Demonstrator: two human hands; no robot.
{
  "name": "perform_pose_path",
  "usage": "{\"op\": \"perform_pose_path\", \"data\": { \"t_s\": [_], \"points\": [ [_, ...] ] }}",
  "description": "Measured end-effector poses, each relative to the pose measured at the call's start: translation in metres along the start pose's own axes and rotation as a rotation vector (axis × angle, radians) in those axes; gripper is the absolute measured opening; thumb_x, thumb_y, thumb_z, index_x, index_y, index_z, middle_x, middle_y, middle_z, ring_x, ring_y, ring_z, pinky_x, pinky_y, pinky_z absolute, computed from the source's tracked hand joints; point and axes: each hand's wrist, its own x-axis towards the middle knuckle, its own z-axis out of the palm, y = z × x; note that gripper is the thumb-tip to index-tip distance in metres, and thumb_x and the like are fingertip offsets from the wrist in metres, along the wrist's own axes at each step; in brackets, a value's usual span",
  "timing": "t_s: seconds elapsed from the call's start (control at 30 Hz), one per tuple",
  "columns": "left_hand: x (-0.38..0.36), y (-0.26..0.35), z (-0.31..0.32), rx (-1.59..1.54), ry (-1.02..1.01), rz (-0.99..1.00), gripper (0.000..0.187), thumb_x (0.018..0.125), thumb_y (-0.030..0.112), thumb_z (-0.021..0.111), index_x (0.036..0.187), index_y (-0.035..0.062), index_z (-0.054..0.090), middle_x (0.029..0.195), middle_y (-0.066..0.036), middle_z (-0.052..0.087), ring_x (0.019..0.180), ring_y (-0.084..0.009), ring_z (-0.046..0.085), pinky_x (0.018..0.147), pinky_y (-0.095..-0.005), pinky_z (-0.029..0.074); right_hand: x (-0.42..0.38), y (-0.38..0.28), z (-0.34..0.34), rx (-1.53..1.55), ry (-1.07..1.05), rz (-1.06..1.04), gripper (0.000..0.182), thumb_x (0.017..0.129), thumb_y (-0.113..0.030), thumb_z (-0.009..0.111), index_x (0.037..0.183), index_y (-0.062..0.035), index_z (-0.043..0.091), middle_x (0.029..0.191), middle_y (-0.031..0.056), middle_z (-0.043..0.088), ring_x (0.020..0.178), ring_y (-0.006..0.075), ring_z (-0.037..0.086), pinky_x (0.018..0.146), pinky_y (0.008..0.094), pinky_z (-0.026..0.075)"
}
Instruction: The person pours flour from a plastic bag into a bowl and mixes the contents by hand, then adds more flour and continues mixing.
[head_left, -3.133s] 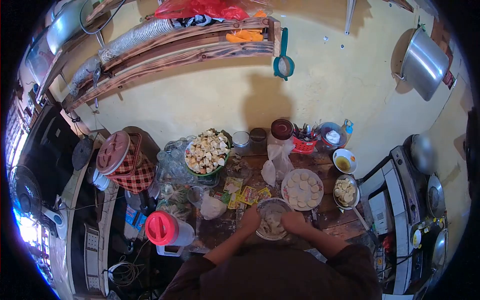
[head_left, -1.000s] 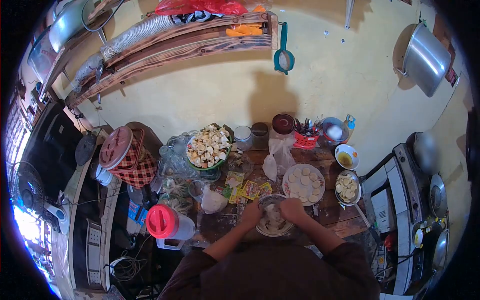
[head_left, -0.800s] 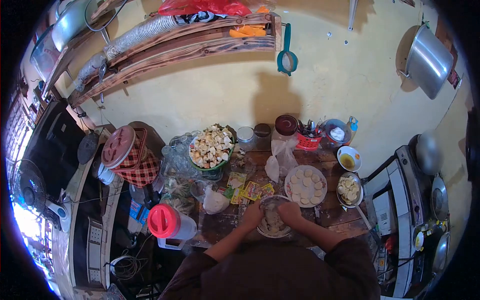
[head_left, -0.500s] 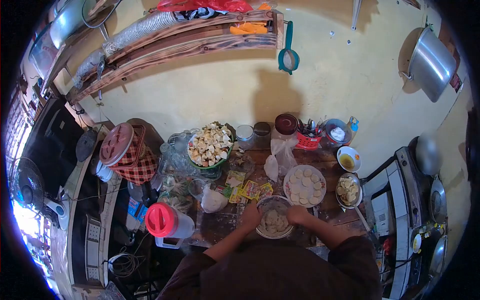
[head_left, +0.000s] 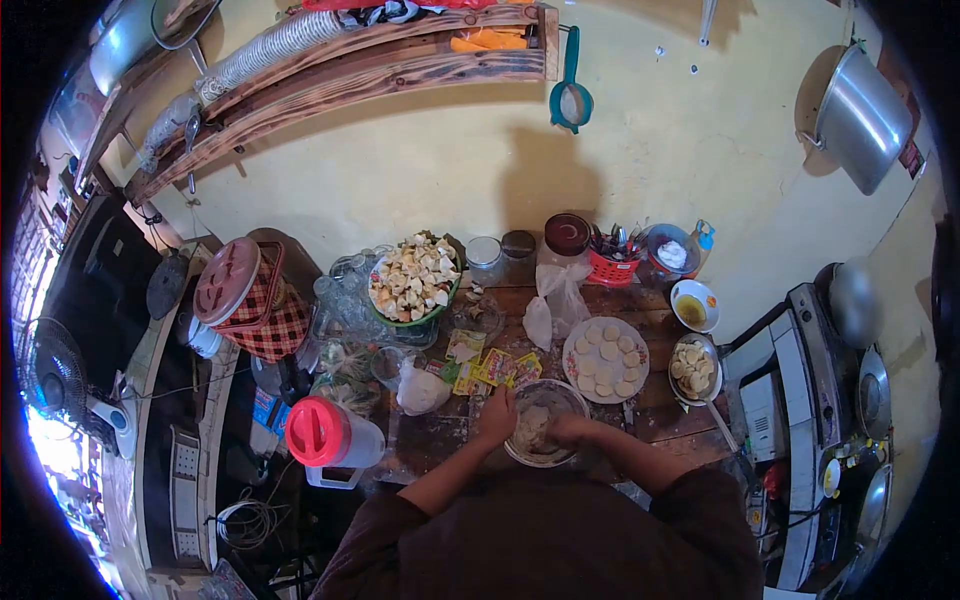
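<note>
A bowl point(head_left: 580, 398) with pale dough point(head_left: 533, 428) in it stands at the table's front edge. My left hand point(head_left: 497, 415) is closed on the bowl's left rim. Reaching in from the right, my right hand point(head_left: 570, 430) is down inside the bowl against the dough, its fingers curled and partly hidden. Just behind the bowl is a floral plate point(head_left: 640, 340) bearing several flat round dough pieces point(head_left: 606, 350). Yellow seasoning packets point(head_left: 495, 367) lie to the bowl's back left, beside a white plastic bag point(head_left: 422, 388).
A pan point(head_left: 712, 365) of pale pieces and a bowl point(head_left: 706, 300) of yellowish liquid stand to the right. At left are a red-lidded pitcher point(head_left: 318, 432) and a basin of cut chunks point(head_left: 415, 280). A wooden shelf point(head_left: 400, 95) hangs above.
My right hand has moved from the bowl's right rim inward and down onto the dough. The left hand stays at the left rim. The view has shifted slightly.
</note>
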Motion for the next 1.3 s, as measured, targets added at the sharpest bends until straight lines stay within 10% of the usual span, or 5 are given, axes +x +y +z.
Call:
{"op": "perform_pose_path", "data": {
  "t_s": [0.3,0.5,0.57,0.67,1.3],
  "points": [
    [0.004,-0.001,-0.006,-0.021,-0.15,0.025,0.028,0.093,0.026,0.038,0.093,0.0007,0.05,0.078,-0.027,0.056,0.077,-0.0453,0.055,0.066,-0.0517,0.041,-0.047,-0.046,-0.044,1.988,-0.333,0.57,0.018,0.092,-0.011,0.042,0.101,0.0002,0.053,0.055,-0.0059,0.027,0.042,0.0029,0.023,0.033,0.0165,0.016],
    [0.002,-0.004,-0.001,-0.081,-0.105,0.049,0.027,0.092,0.025,0.041,0.089,-0.0002,0.05,0.077,-0.026,0.055,0.077,-0.0453,0.054,0.065,-0.0502,0.041,-0.055,-0.003,-0.063,1.798,-0.461,0.372,0.024,0.089,-0.012,0.045,0.107,0.0004,0.056,0.061,-0.0019,0.043,0.044,0.0072,0.038,0.035,0.0221,0.031],
    [0.001,0.0,-0.003,-0.082,-0.097,0.036,0.026,0.092,0.025,0.042,0.089,-0.0002,0.05,0.077,-0.026,0.056,0.077,-0.0449,0.054,0.065,-0.0498,0.041,-0.05,0.013,-0.056,0.108,0.143,-0.221,0.025,0.084,-0.016,0.048,0.095,0.0003,0.063,0.076,0.0117,0.061,0.058,0.0254,0.058,0.052,0.0371,0.048],
    [-0.002,0.007,-0.006,-0.058,-0.128,0.063,0.025,0.091,0.024,0.043,0.089,-0.0001,0.051,0.078,-0.026,0.056,0.077,-0.0443,0.055,0.065,-0.0493,0.041,-0.056,-0.068,-0.065,-0.311,0.25,0.189,0.024,0.076,-0.018,0.052,0.085,-0.0003,0.066,0.09,0.0214,0.064,0.079,0.0379,0.062,0.074,0.0465,0.049],
    [-0.006,0.009,-0.003,-0.005,-0.005,0.046,0.029,0.089,0.028,0.05,0.086,0.0001,0.056,0.075,-0.025,0.058,0.072,-0.0438,0.056,0.062,-0.049,0.043,-0.059,-0.078,-0.103,-0.365,-0.131,0.201,0.028,0.072,-0.023,0.058,0.088,-0.0028,0.067,0.085,0.0186,0.065,0.078,0.0325,0.064,0.069,0.0409,0.049]
  ]
}}
